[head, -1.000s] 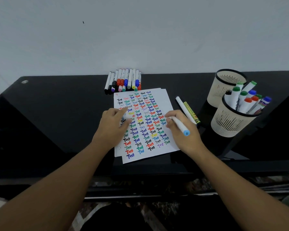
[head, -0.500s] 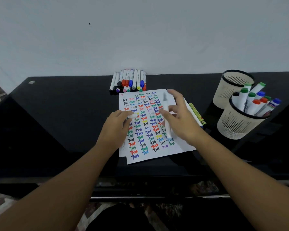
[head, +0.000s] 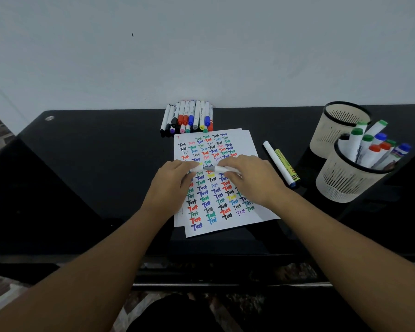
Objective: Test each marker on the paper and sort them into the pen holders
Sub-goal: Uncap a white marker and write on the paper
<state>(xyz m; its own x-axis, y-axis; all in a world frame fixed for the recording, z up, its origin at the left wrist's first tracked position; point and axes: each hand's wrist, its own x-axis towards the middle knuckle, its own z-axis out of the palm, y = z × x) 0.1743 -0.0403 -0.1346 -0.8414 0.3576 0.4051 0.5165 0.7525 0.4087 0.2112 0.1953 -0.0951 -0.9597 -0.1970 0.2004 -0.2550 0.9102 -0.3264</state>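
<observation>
Marker [head: 222, 169] held level above the paper [head: 240, 144] at mid-table: right hand [head: 252, 180] grips its barrel, left hand [head: 171, 185] pinches the cap [head: 198, 168] at its tip. Pen holders [head: 345, 185] stand far right.

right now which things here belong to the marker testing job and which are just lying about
In the job:
- white marker held by left hand and right hand
- white test paper
- row of capped markers
- beige mesh pen holders

Lying about:
- black table
- grey wall

Table [head: 82, 178]: black, glossy, spanning the view.
Wall [head: 201, 49]: pale, at 12 o'clock.
Floor [head: 0, 288]: patterned, at 7 o'clock.
</observation>
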